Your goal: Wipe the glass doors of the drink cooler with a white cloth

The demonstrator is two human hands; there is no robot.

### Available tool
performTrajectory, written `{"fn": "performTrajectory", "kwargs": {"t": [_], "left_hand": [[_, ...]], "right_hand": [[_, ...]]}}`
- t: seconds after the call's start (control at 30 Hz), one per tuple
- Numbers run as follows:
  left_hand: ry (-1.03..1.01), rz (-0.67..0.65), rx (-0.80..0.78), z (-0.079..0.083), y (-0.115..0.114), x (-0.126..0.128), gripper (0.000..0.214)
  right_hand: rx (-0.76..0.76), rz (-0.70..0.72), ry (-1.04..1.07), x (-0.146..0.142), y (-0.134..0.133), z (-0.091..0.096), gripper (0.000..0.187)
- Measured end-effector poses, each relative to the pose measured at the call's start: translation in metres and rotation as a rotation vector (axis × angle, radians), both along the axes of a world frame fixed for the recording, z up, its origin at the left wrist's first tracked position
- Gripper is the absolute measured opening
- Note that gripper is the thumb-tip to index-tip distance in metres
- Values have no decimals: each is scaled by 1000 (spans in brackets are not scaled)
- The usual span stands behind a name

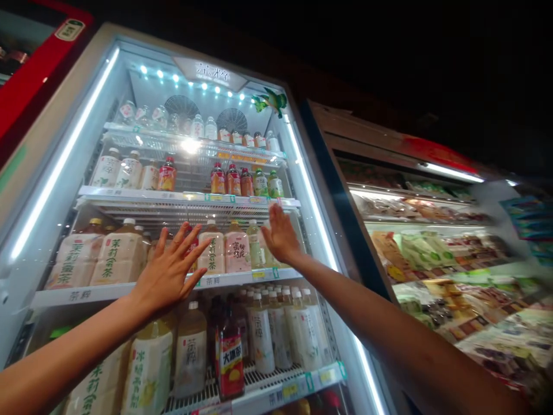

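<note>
In the lit drinks cooler [60, 115], we see two large tea bottles [113, 259] left of our left hand [169, 271], which is spread wide, palm toward the cooler. Between our hands stands a pink-labelled bottle [237, 253], and our right hand [281, 237], fingers close together with the thumb apart, is just below two green-capped bottles [275, 185]; we cannot tell whether either hand touches the cooler.

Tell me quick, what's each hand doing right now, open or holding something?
Left hand: open, fingers spread, nothing visibly held, in front of bottles.
Right hand: open, nothing visibly held; contact can't be told.
</note>
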State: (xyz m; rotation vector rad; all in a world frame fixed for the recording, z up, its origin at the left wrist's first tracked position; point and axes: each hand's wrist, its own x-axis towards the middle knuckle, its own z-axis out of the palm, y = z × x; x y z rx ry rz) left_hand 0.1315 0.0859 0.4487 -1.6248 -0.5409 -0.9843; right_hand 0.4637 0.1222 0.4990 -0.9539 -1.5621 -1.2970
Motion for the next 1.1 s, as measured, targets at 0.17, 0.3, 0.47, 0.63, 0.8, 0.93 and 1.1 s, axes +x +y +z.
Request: {"fn": "performTrajectory", "kwargs": {"t": [0.17,0.3,0.47,0.63,0.8,0.93,1.1], "left_hand": [[7,-9,-29,3,2,23,63],[21,-12,-25,1,5,37,64],[57,13,-20,-2,9,33,67],[56,30,-46,-3,10,13,64],[55,69,-46,-11,-2,-20,67],[31,105,-76,-23,-14,-57,72],[-30,99,-88,-39,-20,-90,74]], "right_hand": [[8,-9,15,16,2,-21,75],[-63,-12,-199,15,-3,-41,77],[-24,2,122,48,-5,-6,69],[-79,60,-190,-27,-11,-61,83],[-108,101,-434,-54,-21,-87,83],[-76,74,17,-46,-14,-62,78],[-132,164,-425,-138,-25,-104,87]]}}
